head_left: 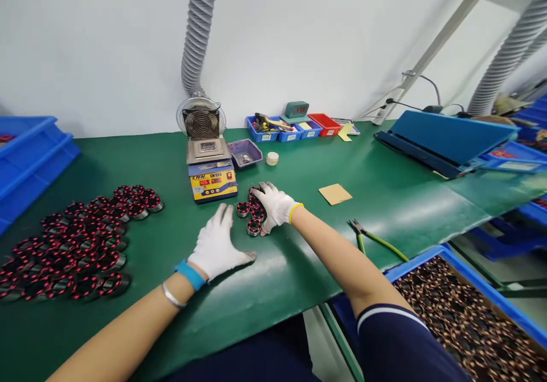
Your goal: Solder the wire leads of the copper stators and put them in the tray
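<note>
White cloth gloves (213, 244) cover your hands: a small cluster of coils (257, 213) lies on the table (294, 276) just left of your right hand (276, 204), whose thumb and fingers stand apart around its edge, though I cannot tell how firmly they press, while your left hand (217, 248) is spread wide, holding nothing, with the cluster beyond its thumb. Each coil looks stiff and probably solid for its size, its smooth metal side perhaps slippery under cloth and its red-and-black winding likely fragile, so take hold around the outer rim.
</note>
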`<state>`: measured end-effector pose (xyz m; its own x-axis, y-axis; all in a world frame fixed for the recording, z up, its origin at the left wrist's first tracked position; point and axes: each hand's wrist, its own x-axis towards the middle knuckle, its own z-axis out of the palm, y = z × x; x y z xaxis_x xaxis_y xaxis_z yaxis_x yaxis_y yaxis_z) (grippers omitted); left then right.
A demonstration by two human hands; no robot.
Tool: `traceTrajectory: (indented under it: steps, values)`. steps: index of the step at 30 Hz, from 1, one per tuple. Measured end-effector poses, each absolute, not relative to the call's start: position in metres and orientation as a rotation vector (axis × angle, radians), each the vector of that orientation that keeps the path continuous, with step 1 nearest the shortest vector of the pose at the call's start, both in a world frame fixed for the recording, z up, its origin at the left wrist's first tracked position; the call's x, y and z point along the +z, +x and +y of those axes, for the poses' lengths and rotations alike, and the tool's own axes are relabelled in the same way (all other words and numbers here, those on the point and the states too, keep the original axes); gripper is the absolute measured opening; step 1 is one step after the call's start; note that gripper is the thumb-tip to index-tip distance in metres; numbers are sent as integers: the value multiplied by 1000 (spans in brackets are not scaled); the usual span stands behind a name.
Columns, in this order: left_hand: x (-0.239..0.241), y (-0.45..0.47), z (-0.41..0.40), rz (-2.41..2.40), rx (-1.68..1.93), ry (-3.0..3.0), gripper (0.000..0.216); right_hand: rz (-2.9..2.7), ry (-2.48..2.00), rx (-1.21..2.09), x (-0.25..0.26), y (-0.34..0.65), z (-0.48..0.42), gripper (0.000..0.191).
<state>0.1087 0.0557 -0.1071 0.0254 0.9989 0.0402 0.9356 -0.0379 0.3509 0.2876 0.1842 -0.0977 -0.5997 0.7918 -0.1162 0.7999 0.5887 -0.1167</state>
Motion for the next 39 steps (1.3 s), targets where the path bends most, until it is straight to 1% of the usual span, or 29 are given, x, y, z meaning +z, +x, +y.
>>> traceTrajectory:
  steps: [3,5,7,10,13,15,18,22,25,29,30,34,35,39]
  values:
    - [-99,128,82,1979,244,2092,120,2816,1245,-123,-92,285,186,120]
    - [-97,135,95,1985,175,2114,113,2836,1211,-63,-89,284,183,110]
    - [-98,139,103,2005,159,2130,104,2835,1214,-27,-88,284,183,104]
    - [-101,140,109,1995,169,2129,98,2844,1268,-84,-93,283,187,106]
    - [-103,137,111,1937,198,2068,94,2812,1366,-290,-100,283,189,110]
    - [-104,134,112,1928,239,1991,100,2789,1413,-371,-102,284,186,107]
    - [-102,128,109,1888,228,1981,111,2786,1439,-412,-103,290,176,96]
    - [-98,125,99,1775,98,2093,95,2821,1413,-523,-103,302,153,90]
    - [-96,129,89,1762,30,2105,89,2836,1442,-619,-109,310,133,90]
    - [-99,138,80,1708,7,2189,72,2807,1541,-636,-116,320,114,102]
    - [-100,140,78,1703,-3,2212,71,2795,1557,-632,-116,322,111,103]
    - [-100,149,76,1731,-74,2245,89,2772,1566,-651,-114,330,105,99]
    - [-99,151,76,1737,-91,2242,91,2772,1572,-651,-113,331,103,98]
    - [-95,158,74,1770,-96,2182,78,2777,1595,-640,-115,334,98,97]
